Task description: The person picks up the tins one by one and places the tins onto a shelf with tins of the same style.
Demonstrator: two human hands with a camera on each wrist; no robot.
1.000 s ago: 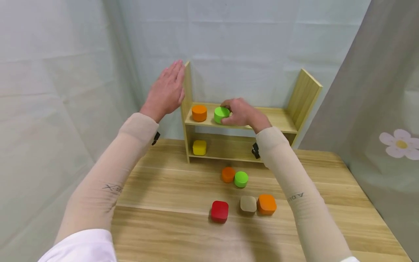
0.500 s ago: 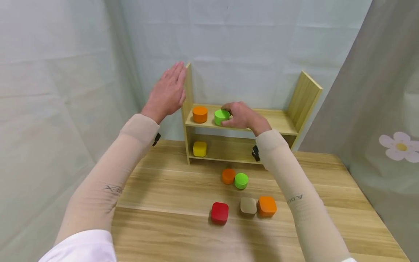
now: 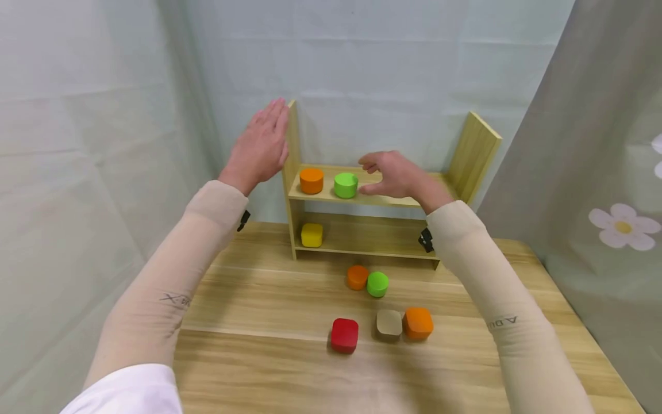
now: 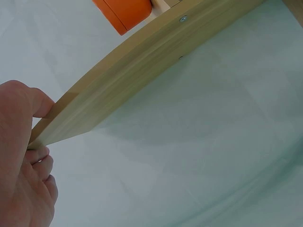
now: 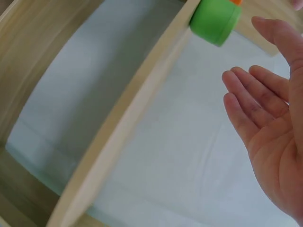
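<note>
Here the right hand (image 3: 395, 175) hovered with loose, spread fingers just beside the green cylinder (image 3: 345, 185) on the wooden shelf's (image 3: 403, 199) upper board, holding nothing. The left hand (image 3: 261, 146) lay flat against the shelf's left side panel (image 3: 291, 138).

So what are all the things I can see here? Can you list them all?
Shelf: 1, light wood, two levels, at the table's back.
Table: 1, light wood, under it all.
Round blocks on top shelf: 2, orange on the left, green beside it.
Yellow block: 1, on the lower shelf, left end.
Round blocks on table: 2, orange and green, touching, in front of the shelf.
Square blocks on table: 3, red, tan, orange, nearest the camera.
Curtains: pale, behind; one at right with a flower.
Left hand: flat against the shelf's left side panel.
Right hand: open over the top shelf, right of the green block, not touching it.
</note>
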